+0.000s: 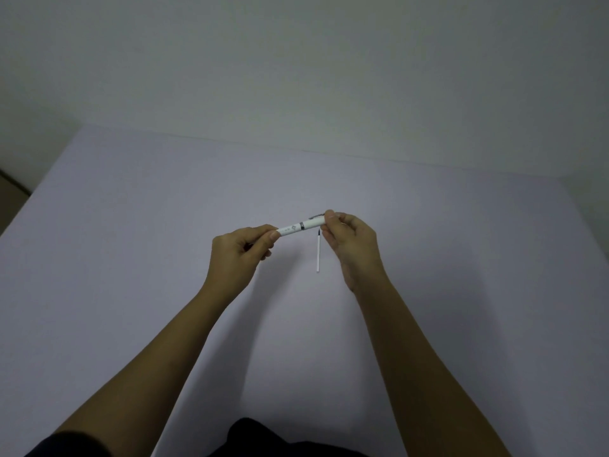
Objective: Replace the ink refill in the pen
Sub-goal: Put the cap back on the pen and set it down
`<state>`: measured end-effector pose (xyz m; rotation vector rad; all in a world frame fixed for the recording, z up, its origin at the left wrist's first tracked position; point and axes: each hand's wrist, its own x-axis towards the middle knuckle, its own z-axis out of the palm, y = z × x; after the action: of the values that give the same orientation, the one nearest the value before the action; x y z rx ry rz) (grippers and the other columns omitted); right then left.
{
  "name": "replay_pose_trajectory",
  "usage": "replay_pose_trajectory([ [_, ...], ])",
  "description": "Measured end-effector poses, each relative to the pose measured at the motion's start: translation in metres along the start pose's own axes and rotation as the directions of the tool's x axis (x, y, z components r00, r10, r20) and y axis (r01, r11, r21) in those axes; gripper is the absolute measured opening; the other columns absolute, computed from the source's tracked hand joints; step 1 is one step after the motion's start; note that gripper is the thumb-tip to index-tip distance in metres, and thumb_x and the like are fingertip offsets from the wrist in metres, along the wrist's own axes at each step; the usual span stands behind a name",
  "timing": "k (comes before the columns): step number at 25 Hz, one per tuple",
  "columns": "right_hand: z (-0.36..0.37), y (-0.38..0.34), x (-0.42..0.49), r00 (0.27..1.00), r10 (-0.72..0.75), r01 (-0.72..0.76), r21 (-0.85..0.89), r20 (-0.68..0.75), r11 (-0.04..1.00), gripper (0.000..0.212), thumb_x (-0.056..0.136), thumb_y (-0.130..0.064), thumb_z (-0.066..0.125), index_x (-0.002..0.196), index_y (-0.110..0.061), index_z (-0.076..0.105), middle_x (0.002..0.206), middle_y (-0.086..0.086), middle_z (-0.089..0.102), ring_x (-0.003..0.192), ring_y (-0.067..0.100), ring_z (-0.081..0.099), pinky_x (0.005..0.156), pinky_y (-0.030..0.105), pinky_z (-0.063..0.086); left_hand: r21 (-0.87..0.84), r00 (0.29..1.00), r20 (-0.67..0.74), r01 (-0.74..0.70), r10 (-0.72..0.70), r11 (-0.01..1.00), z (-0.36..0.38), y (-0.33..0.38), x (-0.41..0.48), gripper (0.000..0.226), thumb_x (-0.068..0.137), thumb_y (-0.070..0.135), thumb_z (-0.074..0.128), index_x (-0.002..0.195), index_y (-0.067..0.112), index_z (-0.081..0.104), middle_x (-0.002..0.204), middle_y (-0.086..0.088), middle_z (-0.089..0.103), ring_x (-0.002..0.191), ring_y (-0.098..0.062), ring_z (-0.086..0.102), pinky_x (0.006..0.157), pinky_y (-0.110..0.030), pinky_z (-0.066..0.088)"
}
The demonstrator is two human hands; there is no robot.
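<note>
Wide bare surface (131, 258) around; left hand (235, 255) and right hand (351, 247) each pinch one end of white pen (298, 226), refill (318, 253) lying below

I am seeing the pen (300, 226) lying crosswise above the table (131, 242), between the two hands. The left hand (239, 255) is sitting at its left end, the right hand (351, 244) at its right end, a little farther from me. The ink refill (318, 255) is lying on the table below the pen, pointing away from me, just left of the right hand and well right of the left hand.
</note>
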<state>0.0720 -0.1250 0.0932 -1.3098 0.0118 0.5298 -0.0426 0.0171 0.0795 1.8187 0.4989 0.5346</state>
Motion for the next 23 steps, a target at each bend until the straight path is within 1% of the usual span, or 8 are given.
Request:
replay_pose_trajectory([
  [4, 0.003, -0.002, 0.004, 1.0, -0.016, 0.016, -0.04, -0.006, 0.999, 0.017, 0.086, -0.016, 0.063, 0.097, -0.002, 0.063, 0.086, 0.005, 0.072, 0.078, 0.004, 0.068, 0.07, 0.011, 0.053, 0.065, 0.999, -0.028, -0.024, 0.026, 0.998, 0.005, 0.0, -0.004, 0.014, 0.086, 0.019, 0.063, 0.095, 0.016, 0.073, 0.065, -0.002, 0.066, 0.059, -0.004, 0.063, 0.059, -0.013, 0.051],
  [6, 0.0, -0.003, 0.011, 1.0, -0.022, 0.021, -0.092, -0.008, 0.996, 0.017, 0.086, -0.018, 0.064, 0.094, -0.004, 0.066, 0.085, 0.004, 0.072, 0.082, 0.008, 0.066, 0.074, 0.015, 0.053, 0.195, 0.995, 0.056, -0.097, 0.088, 0.976, 0.007, -0.002, -0.002, 0.013, 0.087, 0.024, 0.062, 0.088, 0.016, 0.073, 0.061, -0.005, 0.065, 0.058, -0.01, 0.06, 0.055, -0.017, 0.046],
  [8, 0.0, -0.001, 0.019, 1.0, -0.027, 0.024, -0.196, -0.014, 0.98, 0.021, 0.086, -0.023, 0.064, 0.095, -0.005, 0.068, 0.089, 0.008, 0.073, 0.086, 0.012, 0.066, 0.079, 0.022, 0.053, 0.394, 0.973, 0.188, -0.198, 0.132, 0.898, 0.01, -0.006, 0.004, 0.019, 0.088, 0.028, 0.06, 0.08, 0.014, 0.07, 0.057, -0.007, 0.06, 0.053, -0.017, 0.051, 0.052, -0.024, 0.038],
  [11, 0.003, 0.008, 0.037, 0.998, -0.06, 0.051, -0.395, -0.012, 0.917, 0.024, 0.088, -0.032, 0.06, 0.096, -0.01, 0.067, 0.091, 0.003, 0.072, 0.086, 0.012, 0.067, 0.084, 0.03, 0.054, 0.5, 0.959, 0.275, -0.206, 0.071, 0.841, 0.023, -0.018, 0.016, 0.026, 0.087, 0.027, 0.06, 0.072, 0.007, 0.067, 0.059, -0.012, 0.06, 0.056, -0.023, 0.053, 0.055, -0.033, 0.04],
  [13, 0.003, 0.016, 0.052, 0.996, -0.083, 0.091, -0.598, 0.042, 0.796, 0.026, 0.093, -0.035, 0.049, 0.099, -0.014, 0.064, 0.094, 0.005, 0.07, 0.09, 0.02, 0.066, 0.084, 0.034, 0.053, 0.502, 0.972, 0.236, -0.107, -0.017, 0.858, 0.034, -0.03, 0.024, 0.032, 0.087, 0.026, 0.061, 0.068, 0.0, 0.064, 0.058, -0.018, 0.06, 0.053, -0.027, 0.053, 0.053, -0.034, 0.039],
  [16, -0.013, 0.043, 0.074, 0.995, -0.014, 0.095, -0.863, 0.101, 0.496, 0.039, 0.099, -0.026, 0.036, 0.127, -0.005, 0.051, 0.128, 0.016, 0.059, 0.12, 0.029, 0.053, 0.098, 0.033, 0.04, 0.45, 0.97, 0.113, 0.144, -0.216, 0.881, 0.054, -0.051, 0.034, 0.035, 0.087, 0.024, 0.06, 0.063, -0.001, 0.065, 0.052, -0.007, 0.06, 0.042, -0.013, 0.048, 0.049, -0.022, 0.035],
  [19, -0.042, 0.084, 0.075, 0.996, 0.012, 0.085, -0.942, 0.094, 0.325, 0.043, 0.1, -0.018, 0.03, 0.138, 0.001, 0.034, 0.149, 0.018, 0.035, 0.139, 0.028, 0.029, 0.113, 0.032, 0.02, 0.467, 0.936, 0.054, 0.283, -0.347, 0.838, 0.073, -0.071, 0.034, 0.036, 0.088, 0.022, 0.058, 0.061, 0.0, 0.063, 0.055, -0.009, 0.061, 0.043, -0.012, 0.045, 0.045, -0.02, 0.032],
  [23, -0.068, 0.125, 0.062, 0.99, -0.039, 0.141, -0.984, 0.138, 0.11, 0.047, 0.099, -0.018, 0.028, 0.144, -0.003, 0.022, 0.156, 0.014, 0.016, 0.145, 0.026, 0.013, 0.117, 0.041, 0.014, 0.481, 0.939, 0.023, 0.289, -0.342, 0.828, 0.092, -0.089, 0.026, 0.035, 0.091, 0.018, 0.054, 0.058, 0.006, 0.053, 0.056, -0.01, 0.053, 0.052, -0.02, 0.046, 0.052, -0.027, 0.034],
])
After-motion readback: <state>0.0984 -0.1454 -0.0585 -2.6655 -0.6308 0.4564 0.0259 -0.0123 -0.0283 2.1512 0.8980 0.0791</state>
